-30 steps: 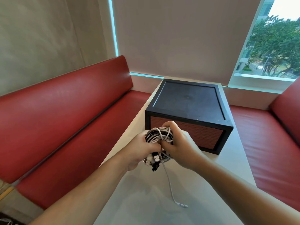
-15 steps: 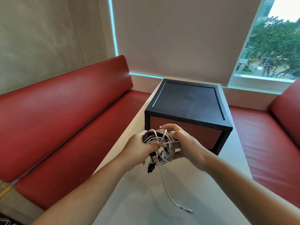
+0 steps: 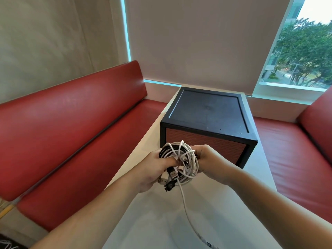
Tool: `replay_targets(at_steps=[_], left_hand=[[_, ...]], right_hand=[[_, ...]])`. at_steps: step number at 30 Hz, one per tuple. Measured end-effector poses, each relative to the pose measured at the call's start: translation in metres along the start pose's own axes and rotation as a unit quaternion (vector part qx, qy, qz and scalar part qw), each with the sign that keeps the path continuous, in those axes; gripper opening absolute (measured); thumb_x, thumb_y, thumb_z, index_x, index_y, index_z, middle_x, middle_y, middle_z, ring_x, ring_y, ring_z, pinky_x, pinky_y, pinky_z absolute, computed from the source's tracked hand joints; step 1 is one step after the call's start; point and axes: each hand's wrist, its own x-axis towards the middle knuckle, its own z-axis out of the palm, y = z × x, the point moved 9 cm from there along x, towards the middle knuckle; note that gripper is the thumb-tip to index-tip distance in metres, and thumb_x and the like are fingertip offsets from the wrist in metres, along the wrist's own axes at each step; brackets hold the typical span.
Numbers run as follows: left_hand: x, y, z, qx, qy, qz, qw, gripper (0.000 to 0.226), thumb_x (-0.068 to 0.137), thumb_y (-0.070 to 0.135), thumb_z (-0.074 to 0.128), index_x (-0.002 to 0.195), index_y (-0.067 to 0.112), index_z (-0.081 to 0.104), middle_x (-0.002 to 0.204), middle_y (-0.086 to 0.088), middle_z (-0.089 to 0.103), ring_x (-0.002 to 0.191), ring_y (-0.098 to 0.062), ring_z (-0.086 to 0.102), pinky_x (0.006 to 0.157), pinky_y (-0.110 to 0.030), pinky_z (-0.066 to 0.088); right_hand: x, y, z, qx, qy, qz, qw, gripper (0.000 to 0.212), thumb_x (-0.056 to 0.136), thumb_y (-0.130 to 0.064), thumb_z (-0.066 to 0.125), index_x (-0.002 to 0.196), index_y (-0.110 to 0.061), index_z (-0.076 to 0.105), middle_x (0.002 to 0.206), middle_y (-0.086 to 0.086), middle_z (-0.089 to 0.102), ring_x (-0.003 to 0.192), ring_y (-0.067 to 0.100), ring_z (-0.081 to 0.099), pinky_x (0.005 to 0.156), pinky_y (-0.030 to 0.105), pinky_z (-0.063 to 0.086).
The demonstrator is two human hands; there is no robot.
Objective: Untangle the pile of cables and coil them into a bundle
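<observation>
A coiled bundle of white and black cables (image 3: pixel 181 159) hangs between my hands above the white table (image 3: pixel 156 212). My left hand (image 3: pixel 154 168) grips the bundle's left side, with several USB plugs (image 3: pixel 168 177) sticking out below its fingers. On the bundle's right side, my right hand (image 3: pixel 210 163) has its fingers curled round the loops. One loose white cable end (image 3: pixel 188 218) trails down from the bundle onto the table, its plug near the bottom edge.
A black box with red woven sides (image 3: pixel 208 126) stands on the table just behind the bundle. Red benches (image 3: pixel 71 133) run along both sides of the table, the right bench (image 3: pixel 296 153) too. A window (image 3: pixel 303 51) lies at the far right.
My right hand has slid from the front of the bundle to its right side. The loose white end now hangs lower and further right on the table.
</observation>
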Motion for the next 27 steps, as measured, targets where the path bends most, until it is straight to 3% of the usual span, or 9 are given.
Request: replay_targets(at_steps=[3,5,7,11,15,21,23,25,27], left_hand=[[-0.003,-0.001,0.002,-0.009,-0.026,-0.01,1.0,0.023,0.074,0.015,0.065,0.097,0.014,0.072,0.087,-0.006,0.07,0.083,-0.02,0.062,0.076,-0.036,0.045],[-0.004,-0.007,0.001,-0.014,-0.036,-0.026,0.999,0.022,0.069,0.015,0.063,0.09,0.015,0.072,0.085,-0.008,0.068,0.084,-0.022,0.06,0.078,-0.037,0.042],[-0.006,-0.014,0.002,-0.013,-0.041,-0.044,0.998,0.024,0.065,0.015,0.063,0.087,0.017,0.072,0.087,-0.01,0.066,0.085,-0.025,0.058,0.078,-0.039,0.041],[-0.009,-0.017,0.009,-0.011,-0.072,-0.056,0.996,0.014,0.069,0.018,0.069,0.082,0.018,0.073,0.082,-0.009,0.064,0.071,-0.019,0.058,0.057,-0.025,0.042],[-0.011,-0.016,0.007,-0.048,-0.079,-0.065,0.994,0.027,0.082,0.028,0.069,0.098,0.006,0.069,0.079,-0.01,0.062,0.059,-0.013,0.061,0.048,-0.022,0.047],[-0.014,-0.02,0.004,-0.037,-0.105,-0.084,0.99,0.074,0.061,0.068,0.076,0.1,0.006,0.063,0.088,-0.012,0.063,0.075,-0.021,0.06,0.065,-0.031,0.052],[-0.014,-0.019,0.002,-0.022,-0.121,-0.072,0.99,0.091,0.053,0.08,0.072,0.101,0.003,0.061,0.086,-0.011,0.062,0.077,-0.021,0.06,0.068,-0.031,0.052],[-0.017,-0.015,-0.002,-0.005,-0.118,-0.057,0.991,0.079,0.062,0.08,0.063,0.098,0.01,0.063,0.079,-0.003,0.06,0.069,-0.014,0.057,0.059,-0.023,0.05],[-0.018,-0.01,-0.008,0.008,-0.094,-0.04,0.995,0.048,0.076,0.065,0.054,0.092,0.022,0.07,0.078,0.001,0.061,0.066,-0.011,0.055,0.057,-0.021,0.048]], right_hand=[[0.0,-0.004,-0.003,-0.094,0.029,-0.052,0.994,0.012,0.084,-0.008,0.072,0.095,-0.012,0.071,0.09,0.007,0.072,0.087,0.029,0.067,0.079,0.044,0.057],[-0.005,-0.016,-0.001,-0.202,0.035,-0.12,0.971,0.006,0.083,-0.012,0.071,0.086,-0.016,0.068,0.084,-0.007,0.066,0.08,0.013,0.062,0.073,0.031,0.054],[-0.009,-0.024,0.002,-0.283,0.04,-0.162,0.945,0.017,0.08,-0.013,0.073,0.083,-0.025,0.062,0.082,-0.017,0.056,0.077,0.006,0.056,0.067,0.016,0.046],[-0.006,-0.018,-0.009,-0.369,0.091,-0.168,0.91,0.014,0.082,-0.014,0.071,0.09,-0.02,0.062,0.086,-0.014,0.054,0.078,0.004,0.055,0.068,0.018,0.047],[-0.002,-0.005,-0.029,-0.359,0.126,-0.118,0.917,0.005,0.087,-0.014,0.067,0.088,-0.018,0.063,0.083,-0.013,0.06,0.074,0.001,0.057,0.065,0.015,0.045],[0.005,0.013,-0.047,-0.306,0.182,-0.079,0.931,0.025,0.092,0.003,0.051,0.082,-0.019,0.058,0.076,-0.009,0.062,0.073,-0.002,0.059,0.062,0.008,0.042],[0.005,0.027,-0.065,-0.238,0.203,-0.033,0.949,0.031,0.093,0.006,0.048,0.08,-0.017,0.063,0.074,-0.006,0.065,0.063,0.001,0.061,0.055,0.012,0.044],[0.002,0.031,-0.072,-0.19,0.172,0.002,0.967,0.03,0.096,0.0,0.05,0.084,-0.02,0.069,0.071,-0.003,0.068,0.053,0.003,0.055,0.048,0.016,0.043],[-0.001,0.024,-0.072,-0.2,0.108,0.02,0.974,0.024,0.097,-0.009,0.052,0.09,-0.021,0.071,0.073,-0.002,0.07,0.047,0.004,0.047,0.046,0.016,0.039]])
